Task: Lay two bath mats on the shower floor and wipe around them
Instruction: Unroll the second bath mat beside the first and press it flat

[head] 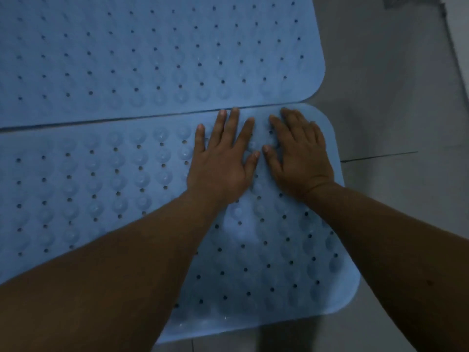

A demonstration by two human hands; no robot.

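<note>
**Both palms flat on the near mat, two mats edge to edge**

Dim light here, and plenty is cut off. The far bath mat [157, 54] runs out of view at the top and left, so only its right end and one rounded corner show. The near bath mat [83, 189] is also clipped at the left, and both forearms cover a good part of its lower half. Top right, a dark grated shape [398, 1] sits at the frame's edge, too cropped to identify.

Down on the near mat, the left hand [220, 161] lies flat with fingers spread and straight, fingertips reaching almost to the seam between the mats. Just beside it, the right hand [302, 153] is flat too, fingers straight, pressing near the mat's upper right corner. The thumbs nearly meet. Neither hand grips anything.

Both mats are blue, dotted with small holes and raised round bumps, and they lie side by side on the grey tiled floor [396, 102], long edges touching or very nearly. A thin grout line [378, 156] crosses the tiles to the right.
</note>
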